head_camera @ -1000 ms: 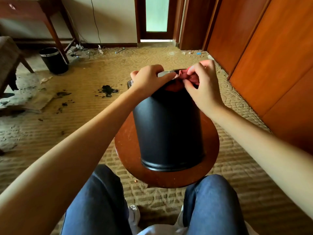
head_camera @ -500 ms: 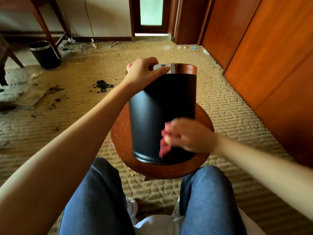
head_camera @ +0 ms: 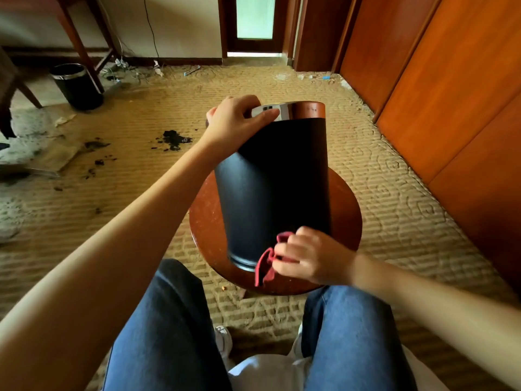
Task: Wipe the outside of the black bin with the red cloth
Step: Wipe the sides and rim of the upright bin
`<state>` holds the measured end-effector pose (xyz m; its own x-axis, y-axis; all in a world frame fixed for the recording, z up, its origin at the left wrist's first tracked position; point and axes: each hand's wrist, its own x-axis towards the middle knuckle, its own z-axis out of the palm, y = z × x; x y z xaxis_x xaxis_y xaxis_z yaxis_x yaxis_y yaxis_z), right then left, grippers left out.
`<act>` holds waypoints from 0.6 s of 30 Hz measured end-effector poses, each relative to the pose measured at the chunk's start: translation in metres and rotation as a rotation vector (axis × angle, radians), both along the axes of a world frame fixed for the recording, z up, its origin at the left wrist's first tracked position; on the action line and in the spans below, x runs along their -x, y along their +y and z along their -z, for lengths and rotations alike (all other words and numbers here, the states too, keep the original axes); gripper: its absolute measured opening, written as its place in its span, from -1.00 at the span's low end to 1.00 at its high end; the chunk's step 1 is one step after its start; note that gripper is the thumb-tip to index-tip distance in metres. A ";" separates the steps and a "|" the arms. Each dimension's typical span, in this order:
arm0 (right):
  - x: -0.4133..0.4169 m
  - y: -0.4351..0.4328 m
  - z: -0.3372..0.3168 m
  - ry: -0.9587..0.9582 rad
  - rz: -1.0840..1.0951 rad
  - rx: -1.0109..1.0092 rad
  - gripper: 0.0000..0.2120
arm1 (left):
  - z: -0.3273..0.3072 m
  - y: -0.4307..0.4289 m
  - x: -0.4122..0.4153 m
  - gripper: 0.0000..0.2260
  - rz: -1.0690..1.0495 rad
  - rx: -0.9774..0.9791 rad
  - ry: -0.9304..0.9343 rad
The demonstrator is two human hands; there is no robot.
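Black and matte, the bin (head_camera: 276, 187) stood on a small round wooden table (head_camera: 346, 215) just ahead of the person's knees, its wall smooth and unmarked under a shiny metal rim (head_camera: 284, 108). It seemed to lean a little, though the wide lens may have caused that.

Judging by how one hand steadied it, the bin was probably light and stiff, an empty shell that would tip or spin easily. Its smooth side offered little to grip, so the rim looked like the sensible hold. The left hand (head_camera: 234, 122) had it there, fingers curled over the top edge and thumb laid along the metal band.

Soft and limp, the red cloth (head_camera: 266, 261) hung in loose folds at the bin's base on the near side. The right hand (head_camera: 310, 258) pinched it in bunched fingers against the thumb. A cloth that thin would likely wipe better wadded flat under the palm than dangling from a pinch.
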<state>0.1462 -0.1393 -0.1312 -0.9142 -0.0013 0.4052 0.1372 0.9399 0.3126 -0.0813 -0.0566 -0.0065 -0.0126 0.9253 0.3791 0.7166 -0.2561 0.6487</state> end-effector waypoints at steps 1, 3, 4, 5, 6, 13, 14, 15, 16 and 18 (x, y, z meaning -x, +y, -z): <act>0.002 0.013 -0.015 0.012 0.010 -0.005 -0.87 | 0.000 -0.001 -0.001 -0.66 -0.008 -0.007 0.016; 0.012 0.051 -0.057 0.225 0.168 -0.011 -0.92 | 0.000 -0.001 -0.001 -0.64 -0.004 -0.010 0.022; 0.017 0.073 -0.081 0.353 0.288 0.004 -0.93 | 0.001 -0.002 0.000 -0.64 0.003 -0.013 0.014; 0.022 0.090 -0.105 0.447 0.380 0.000 -0.95 | 0.000 -0.003 0.001 -0.62 0.015 -0.015 0.002; 0.027 0.103 -0.120 0.504 0.419 -0.003 -0.92 | 0.001 -0.004 0.002 -0.60 0.028 -0.016 -0.016; -0.012 0.041 -0.020 0.303 0.297 0.094 -0.70 | -0.001 -0.001 0.022 -0.74 -0.028 0.029 -0.066; -0.024 0.027 -0.006 0.230 0.258 0.093 -0.73 | -0.001 -0.001 0.020 -0.77 -0.066 0.014 -0.012; -0.033 0.017 0.001 0.154 0.215 0.073 -0.78 | -0.001 -0.002 0.017 -0.78 -0.098 -0.012 0.028; -0.038 0.014 0.001 0.085 0.167 0.045 -0.80 | 0.001 -0.003 0.014 -0.80 -0.116 -0.041 0.045; -0.036 0.031 -0.019 0.023 0.111 -0.018 -0.74 | 0.005 -0.005 0.008 -0.81 -0.130 -0.093 0.043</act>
